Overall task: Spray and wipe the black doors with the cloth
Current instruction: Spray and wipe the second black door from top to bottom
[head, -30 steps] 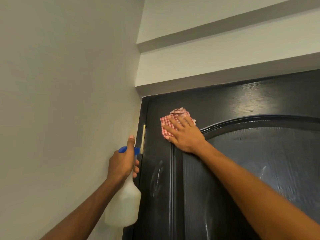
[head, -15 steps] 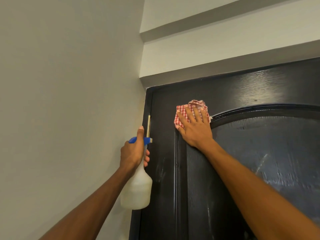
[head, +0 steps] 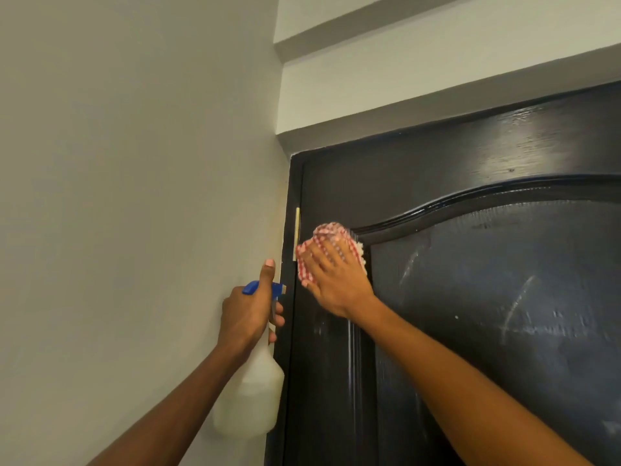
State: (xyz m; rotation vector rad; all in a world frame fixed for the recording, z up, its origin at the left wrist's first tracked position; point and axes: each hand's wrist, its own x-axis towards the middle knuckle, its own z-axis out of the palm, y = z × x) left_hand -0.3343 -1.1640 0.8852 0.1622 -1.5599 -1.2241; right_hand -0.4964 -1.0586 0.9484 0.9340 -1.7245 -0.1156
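The right hand [head: 336,280] with flat fingers has slid the cloth [head: 327,250] down-left on the black door [head: 487,297], near frame centre — wiping continues. The left hand [head: 248,314] grips the spray bottle [head: 250,398], lower left.

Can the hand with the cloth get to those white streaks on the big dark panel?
Probably yes. The right hand presses the cloth flat on the black door just left of the streaks, and nothing lies between them.
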